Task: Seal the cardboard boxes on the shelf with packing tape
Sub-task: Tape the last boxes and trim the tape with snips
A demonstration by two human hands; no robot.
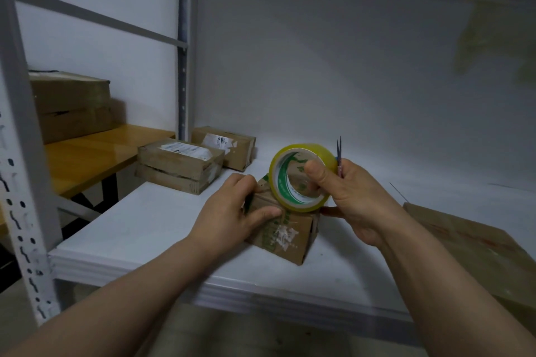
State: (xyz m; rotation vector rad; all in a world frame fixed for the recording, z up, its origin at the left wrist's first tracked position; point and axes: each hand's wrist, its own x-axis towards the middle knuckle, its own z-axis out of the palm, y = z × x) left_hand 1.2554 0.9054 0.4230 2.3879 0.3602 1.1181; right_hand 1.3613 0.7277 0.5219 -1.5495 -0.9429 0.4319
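Taping step. Left hand fingers curled on small box; right hand, above box, fingers wrapped round tape roll. Next, likely: draw strip across seam.

a small cardboard box with green print and torn label scraps sits on the white shelf, the left hand gripping its upper left edge. the tape roll — yellowish clear tape on a green-printed core — stands on edge against the box top at 12 o'clock, the right hand holding it, thumb through the core. at 10 o'clock, two stacked boxes; at 11, a labelled box; at 4, a large flat box.
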